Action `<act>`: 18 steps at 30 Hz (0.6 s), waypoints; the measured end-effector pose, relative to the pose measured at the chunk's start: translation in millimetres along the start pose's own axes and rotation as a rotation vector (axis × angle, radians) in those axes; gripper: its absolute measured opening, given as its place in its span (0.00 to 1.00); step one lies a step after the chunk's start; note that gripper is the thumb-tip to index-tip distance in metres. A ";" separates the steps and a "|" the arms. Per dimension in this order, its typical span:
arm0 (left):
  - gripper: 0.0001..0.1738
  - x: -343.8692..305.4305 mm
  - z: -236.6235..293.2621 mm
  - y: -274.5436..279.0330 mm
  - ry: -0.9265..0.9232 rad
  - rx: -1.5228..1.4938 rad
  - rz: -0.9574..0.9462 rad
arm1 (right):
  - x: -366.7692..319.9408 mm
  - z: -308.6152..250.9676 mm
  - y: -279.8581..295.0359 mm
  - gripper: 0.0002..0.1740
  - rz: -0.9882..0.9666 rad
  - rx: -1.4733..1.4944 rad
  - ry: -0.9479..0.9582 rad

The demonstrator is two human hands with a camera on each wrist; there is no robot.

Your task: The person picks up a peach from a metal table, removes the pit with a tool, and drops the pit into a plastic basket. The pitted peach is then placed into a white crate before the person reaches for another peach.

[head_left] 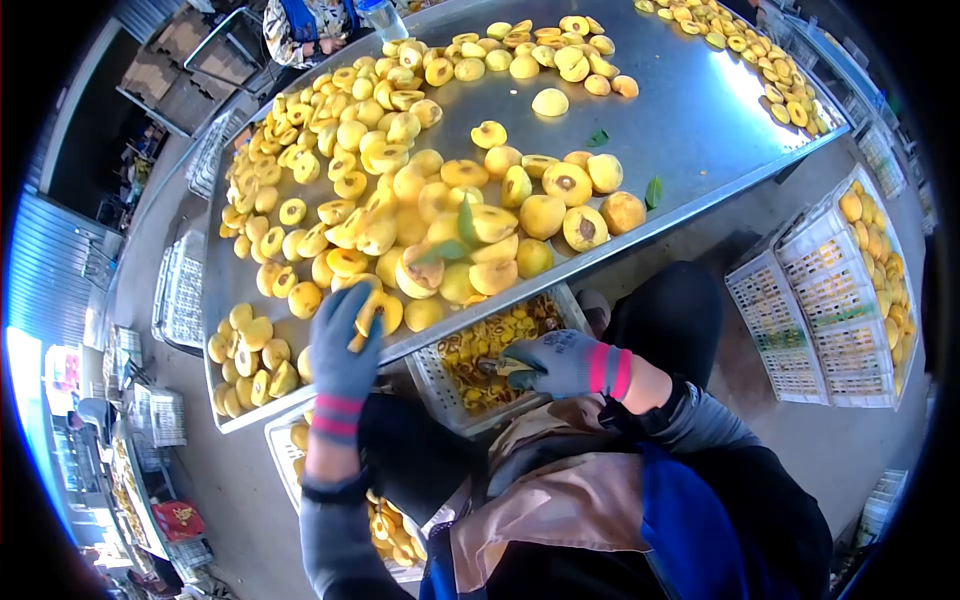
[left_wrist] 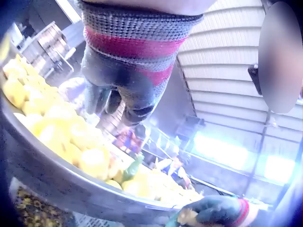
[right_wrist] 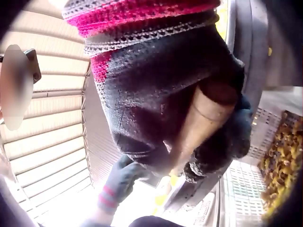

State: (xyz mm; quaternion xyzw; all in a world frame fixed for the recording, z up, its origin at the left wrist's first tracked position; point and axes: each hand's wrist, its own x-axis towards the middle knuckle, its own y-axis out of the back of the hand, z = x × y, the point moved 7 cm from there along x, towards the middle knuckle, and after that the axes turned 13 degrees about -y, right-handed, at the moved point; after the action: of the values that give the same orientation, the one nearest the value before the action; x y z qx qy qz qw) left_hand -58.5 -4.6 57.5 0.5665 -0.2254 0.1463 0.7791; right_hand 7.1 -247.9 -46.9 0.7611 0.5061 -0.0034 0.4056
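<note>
Yellow halved and whole fruits (head_left: 375,235) are piled on a metal table (head_left: 680,130). At the near edge, my gloved left hand (head_left: 346,340) reaches over a cut half (head_left: 385,312); its bent fingers are apart, with no fruit visible between them in the left wrist view (left_wrist: 123,90). My gloved right hand (head_left: 565,365) is beside the table edge, above a crate of peelings and scraps (head_left: 425,372). In the right wrist view its fingers curl round a light wooden handle (right_wrist: 201,118); the tool's far end is unclear.
The table's raised rim (head_left: 640,232) runs between the fruit and my lap. Stacked white crates with fruit (head_left: 800,300) stand at the right, others (head_left: 180,290) at the left. Another person (head_left: 305,30) is across the table; leaves (head_left: 653,192) lie among the fruit.
</note>
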 end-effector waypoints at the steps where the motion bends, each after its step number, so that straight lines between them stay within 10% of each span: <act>1: 0.30 31.0 23.8 -16.1 -0.052 0.007 -0.059 | -2.9 2.1 3.5 0.24 0.027 0.029 0.004; 7: 0.34 82.0 7.3 -123.0 -0.139 0.337 -0.514 | -15.0 11.1 27.7 0.23 0.182 0.113 0.075; 12: 0.13 84.3 -18.2 -119.3 -0.089 0.273 -0.347 | -17.1 6.4 46.8 0.22 0.265 0.187 0.092; 18: 0.15 35.9 -88.7 -80.7 0.509 -0.937 0.120 | -15.5 11.0 50.9 0.21 0.326 0.247 0.135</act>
State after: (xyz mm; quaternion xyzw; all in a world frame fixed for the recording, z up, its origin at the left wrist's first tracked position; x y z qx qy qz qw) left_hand 27.6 53.1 -12.6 0.0907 -0.1026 0.2067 0.9688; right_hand 43.3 -274.7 -16.6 0.8753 0.3981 0.0515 0.2697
